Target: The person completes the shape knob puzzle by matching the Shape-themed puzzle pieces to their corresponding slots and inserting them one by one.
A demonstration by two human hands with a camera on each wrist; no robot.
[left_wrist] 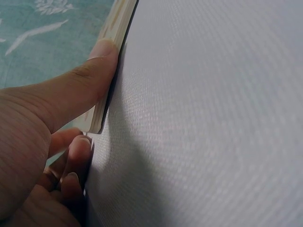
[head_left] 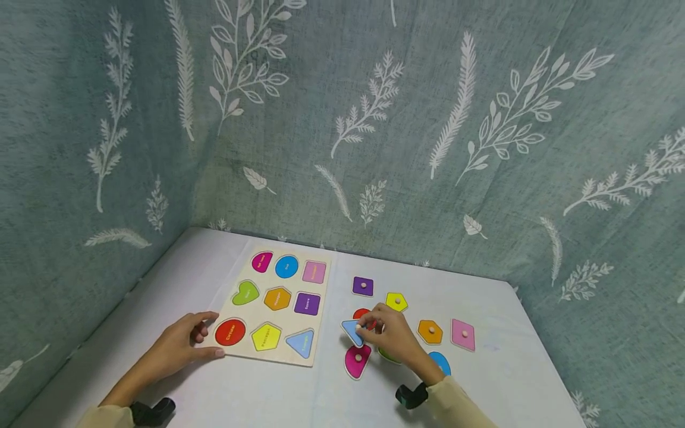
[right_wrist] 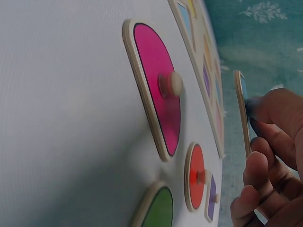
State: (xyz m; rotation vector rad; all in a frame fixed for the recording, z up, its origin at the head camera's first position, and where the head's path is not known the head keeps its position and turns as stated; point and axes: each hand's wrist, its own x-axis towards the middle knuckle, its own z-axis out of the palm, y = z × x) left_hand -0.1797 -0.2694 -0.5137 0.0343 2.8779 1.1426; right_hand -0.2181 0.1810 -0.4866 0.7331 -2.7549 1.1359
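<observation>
My right hand (head_left: 393, 334) pinches the small knob of a light blue triangle puzzle piece (head_left: 351, 330), held above the table; in the right wrist view the piece (right_wrist: 242, 111) is seen edge-on. My left hand (head_left: 184, 342) grips the near left corner of a wooden shape puzzle board (head_left: 273, 356). In the left wrist view its thumb (left_wrist: 90, 71) lies along the board's edge (left_wrist: 118, 28), the other fingers curled at the corner. A magenta half-round piece (head_left: 357, 361) and a partly covered red round piece (head_left: 361, 313) lie near my right hand.
More knobbed pieces lie around: a purple square (head_left: 363, 286), a yellow pentagon (head_left: 396, 301), an orange hexagon (head_left: 430, 331), a pink rectangle (head_left: 462, 335), a partly covered blue round one (head_left: 440, 361) and a green one (right_wrist: 158, 210). Patterned cloth (head_left: 299, 119) hangs behind the white table (head_left: 514, 380).
</observation>
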